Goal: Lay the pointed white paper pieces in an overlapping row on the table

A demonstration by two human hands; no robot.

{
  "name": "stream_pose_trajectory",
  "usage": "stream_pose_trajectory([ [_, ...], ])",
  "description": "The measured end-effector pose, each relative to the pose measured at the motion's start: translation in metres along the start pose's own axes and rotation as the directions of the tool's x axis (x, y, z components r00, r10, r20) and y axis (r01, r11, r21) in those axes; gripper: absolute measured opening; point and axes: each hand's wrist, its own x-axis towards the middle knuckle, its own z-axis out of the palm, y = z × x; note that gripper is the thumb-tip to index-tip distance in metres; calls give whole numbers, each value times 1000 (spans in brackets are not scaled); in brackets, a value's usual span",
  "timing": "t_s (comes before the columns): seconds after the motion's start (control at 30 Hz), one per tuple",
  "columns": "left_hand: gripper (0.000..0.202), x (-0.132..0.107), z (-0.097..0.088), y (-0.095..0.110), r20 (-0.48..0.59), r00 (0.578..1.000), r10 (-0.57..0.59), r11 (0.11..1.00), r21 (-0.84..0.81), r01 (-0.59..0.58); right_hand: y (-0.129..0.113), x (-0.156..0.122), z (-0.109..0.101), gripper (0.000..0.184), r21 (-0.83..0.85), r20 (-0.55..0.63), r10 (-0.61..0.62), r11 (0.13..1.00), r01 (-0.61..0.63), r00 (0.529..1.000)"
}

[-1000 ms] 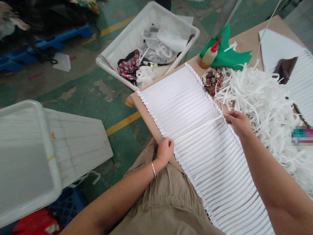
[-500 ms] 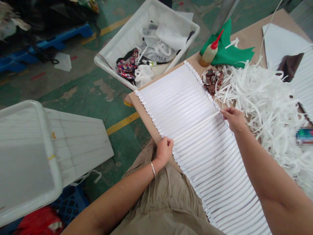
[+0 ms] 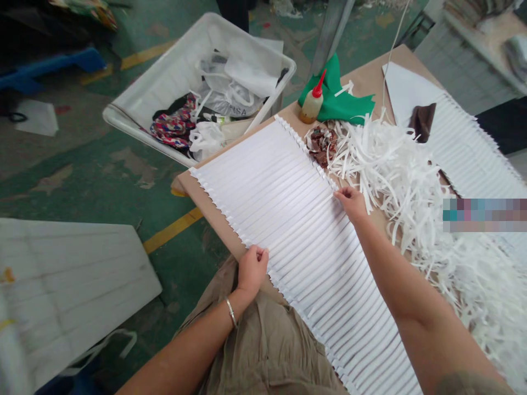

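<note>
A long row of white strips [image 3: 288,219] lies side by side across a brown table [image 3: 197,189], running from the far left corner down towards me. My left hand [image 3: 252,267] pinches the near-left end of one white strip at the row's edge. My right hand [image 3: 351,201] pinches the other end of the same strip at the row's right edge. The strip lies flat among the others between my two hands.
A heap of loose white strips [image 3: 411,181] sits right of the row. A glue bottle with a red tip [image 3: 312,104] stands on green cloth [image 3: 343,101]. A white tub of bags [image 3: 197,88] stands on the floor. A white panel [image 3: 69,296] lies at left.
The strip held between my hands has come down from slightly raised to flat in the row. The view has shifted, so everything sits further left and lower in the picture.
</note>
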Motion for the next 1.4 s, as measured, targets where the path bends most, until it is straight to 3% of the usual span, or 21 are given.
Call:
stream_pose_trajectory([
  [0.57, 23, 4, -3, 3, 27, 1000, 0, 1000, 30, -1, 3, 3, 15, 20, -204, -38, -4, 979, -3, 999],
  [0.8, 19, 4, -10, 5, -3, 1000, 3, 999, 42, -3, -21, 19, 11, 18, -321, -136, -70, 947, 23, 988],
  [0.93, 11, -1, -17, 0, -5, 1000, 21, 999, -28, -22, -44, 45, 20, 27, -423, -109, -205, 895, 141, 973],
  [1.03, 12, -4, -25, -2, 20, 999, 35, 995, -95, -33, -55, 53, 24, 23, -456, -103, -187, 882, 121, 977],
  [1.1, 15, -5, -32, -3, 42, 999, 18, 989, -151, -11, -56, 47, 15, 23, -449, -126, -179, 887, 105, 976],
  [1.2, 18, -3, -41, 0, 98, 995, 18, 977, -215, 4, -42, 19, -24, 24, -435, -179, -205, 894, 109, 962],
  [1.33, 16, -7, -47, 25, 196, 967, 163, 967, -226, -117, -24, -58, -94, 20, -529, -189, -306, 833, 166, 933],
  [1.4, 19, -16, -45, 51, 250, 919, 304, 941, -229, -249, -31, -109, -112, 19, -631, -24, -223, 760, 158, 974],
])
